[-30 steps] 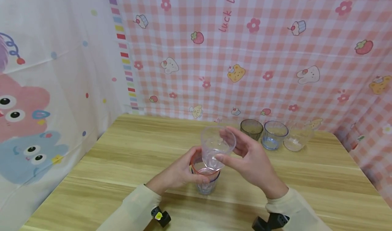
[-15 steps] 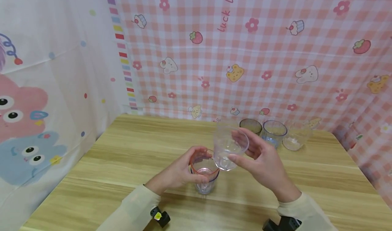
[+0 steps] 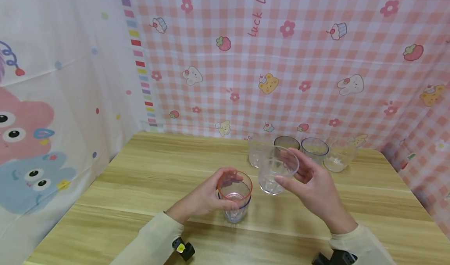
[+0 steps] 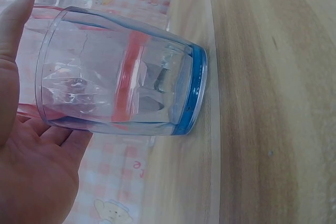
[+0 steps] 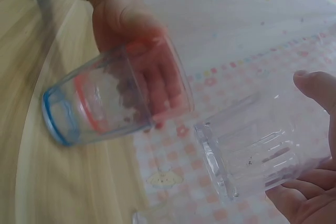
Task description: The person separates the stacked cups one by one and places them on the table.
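Observation:
A red-rimmed clear cup [image 3: 245, 189] sits nested inside a blue-based cup [image 4: 196, 90], and the stack stands upright on the table. My left hand [image 3: 205, 200] holds the stack near its top, thumb on the near side and fingers behind. To the right of the stack, my right hand [image 3: 314, 188] grips a colourless clear cup [image 3: 272, 175] between thumb and fingers. That cup is in the air, slightly tilted, its base apart from the stack. The right wrist view shows the same clear cup [image 5: 252, 145] beside the red-and-blue stack [image 5: 107, 95].
Along the back of the wooden table [image 3: 158, 159] stand a clear cup [image 3: 254, 155], a dark grey cup [image 3: 286, 142], a blue-rimmed cup [image 3: 316, 147] and another clear cup [image 3: 335, 161]. A pink checked cloth [image 3: 218, 89] hangs behind them.
My right hand has carried the clear cup rightward from over the stack to beside it. The clear cup at the back left is now less covered. My left hand stays on the stack.

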`<state>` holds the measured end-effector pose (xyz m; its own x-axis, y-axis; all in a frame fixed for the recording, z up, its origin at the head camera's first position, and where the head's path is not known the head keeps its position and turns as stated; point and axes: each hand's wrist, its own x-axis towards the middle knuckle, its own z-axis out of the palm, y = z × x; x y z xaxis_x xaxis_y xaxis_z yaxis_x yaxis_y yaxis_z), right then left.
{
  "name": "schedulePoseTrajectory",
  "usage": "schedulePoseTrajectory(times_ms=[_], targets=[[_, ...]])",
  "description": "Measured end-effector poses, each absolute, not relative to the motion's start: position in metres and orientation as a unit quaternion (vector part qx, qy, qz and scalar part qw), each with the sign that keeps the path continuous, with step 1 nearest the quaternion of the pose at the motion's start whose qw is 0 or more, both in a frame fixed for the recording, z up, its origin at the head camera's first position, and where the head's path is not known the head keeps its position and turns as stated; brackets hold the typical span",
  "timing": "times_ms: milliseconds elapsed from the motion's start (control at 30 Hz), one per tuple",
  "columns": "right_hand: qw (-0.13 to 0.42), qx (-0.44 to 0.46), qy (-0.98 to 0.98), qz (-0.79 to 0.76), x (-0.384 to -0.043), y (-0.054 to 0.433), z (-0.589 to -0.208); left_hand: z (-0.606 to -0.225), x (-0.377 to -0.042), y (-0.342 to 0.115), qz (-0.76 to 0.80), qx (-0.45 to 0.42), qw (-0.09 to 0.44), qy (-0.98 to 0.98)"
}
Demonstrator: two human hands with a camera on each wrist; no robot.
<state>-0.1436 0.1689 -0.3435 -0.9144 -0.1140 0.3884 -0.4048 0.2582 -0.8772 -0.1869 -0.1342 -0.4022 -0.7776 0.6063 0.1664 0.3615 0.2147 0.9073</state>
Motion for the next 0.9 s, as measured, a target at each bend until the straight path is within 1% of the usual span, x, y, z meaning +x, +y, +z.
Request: schedulePoseTrajectory(times_ms=[400,567,900], targets=[[0.132,0.105,-0.794,0.584,-0.148,0.194,-0.362,-0.400,-0.185,-0.134,0.544,0.305,0.121,0.772],[0.125,0.077,-0.794,0.590,-0.151,0.202,-0.370,-0.400,-0.186,-0.133,0.545,0.303,0.123,0.772],[0.108,-0.008,-0.821,0.561,-0.162,0.224,-0.386,-0.401,-0.186,-0.133,0.547,0.305,0.123,0.770]])
